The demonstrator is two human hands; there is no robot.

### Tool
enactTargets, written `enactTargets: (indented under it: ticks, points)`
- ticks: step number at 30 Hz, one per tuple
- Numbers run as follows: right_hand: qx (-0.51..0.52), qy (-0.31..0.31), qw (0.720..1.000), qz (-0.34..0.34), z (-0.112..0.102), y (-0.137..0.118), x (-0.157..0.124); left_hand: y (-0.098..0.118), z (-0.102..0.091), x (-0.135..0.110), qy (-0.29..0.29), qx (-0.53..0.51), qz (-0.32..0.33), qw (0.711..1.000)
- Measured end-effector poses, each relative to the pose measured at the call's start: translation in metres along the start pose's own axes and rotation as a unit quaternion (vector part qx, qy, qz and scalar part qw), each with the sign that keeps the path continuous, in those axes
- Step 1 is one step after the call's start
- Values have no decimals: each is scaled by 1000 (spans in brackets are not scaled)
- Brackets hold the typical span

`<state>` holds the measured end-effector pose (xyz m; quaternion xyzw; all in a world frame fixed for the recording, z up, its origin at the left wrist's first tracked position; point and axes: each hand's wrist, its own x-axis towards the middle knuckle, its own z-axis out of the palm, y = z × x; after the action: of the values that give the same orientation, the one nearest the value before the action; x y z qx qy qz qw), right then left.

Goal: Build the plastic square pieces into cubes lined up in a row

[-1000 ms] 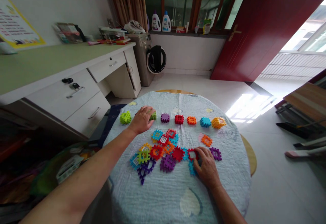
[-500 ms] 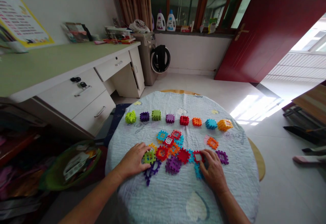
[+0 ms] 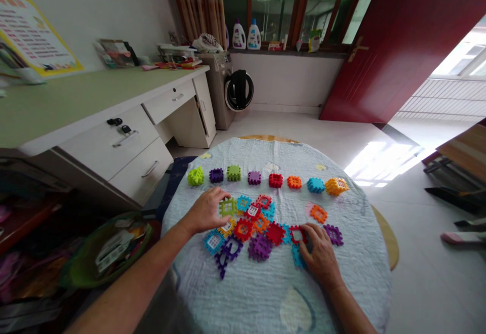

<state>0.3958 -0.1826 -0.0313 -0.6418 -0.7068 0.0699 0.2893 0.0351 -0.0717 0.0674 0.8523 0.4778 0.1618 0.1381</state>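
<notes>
My left hand [image 3: 207, 211] has its thumb and fingers closed around the edges of a green lattice block tile [image 3: 228, 207], left of the pile. Just below that hand are a yellow tile [image 3: 227, 226], a blue tile [image 3: 214, 242] and dark purple pieces [image 3: 231, 247]. My right hand [image 3: 319, 250] grips the right side of a red square frame tile [image 3: 297, 234], partly covering it. A blue tile [image 3: 297, 256] lies below the red frame. Red tiles [image 3: 243, 228], orange tiles [image 3: 261, 222] and purple tiles [image 3: 260, 247] overlap between my hands.
Along the far side of the cloth-covered round table [image 3: 235, 298] runs a row of block stacks, from a lime one [image 3: 196, 176] to a yellow one [image 3: 336, 186]. An orange tile [image 3: 318, 213] and a purple tile [image 3: 333, 235] lie right. A desk [image 3: 114, 91] stands left.
My left hand has moved away from me with the green tile, uncovering the blue tile beside the dark purple pieces. My right hand stays on the red frame.
</notes>
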Motion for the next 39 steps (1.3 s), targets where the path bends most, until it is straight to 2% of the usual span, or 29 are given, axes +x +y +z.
enactTargets:
  ticks: [3, 6, 9, 12, 16, 24, 39]
  points:
    - [4, -3, 1000, 0, 0, 0, 0, -11, -9, 39, 47, -1, -21, 999]
    - [9, -4, 1000, -1, 0, 0, 0, -24, -9, 77, 77, 18, -56, 995]
    - [17, 0, 1000, 0, -1, -1, 0, -38, -3, 105, 52, 47, -75, 995]
    - [22, 2, 1000, 1, -2, -2, 1, -49, 3, 121, 21, 64, -82, 994]
    - [25, 1, 1000, 4, -2, -3, 2, -59, 8, 130, 6, 70, -83, 994]
    - [23, 7, 1000, 9, -2, -5, 3, -68, 14, 131, 4, 63, -75, 995]
    - [36, 1, 999, 21, -5, -9, 5, -61, 15, 129, 28, 64, -58, 996]
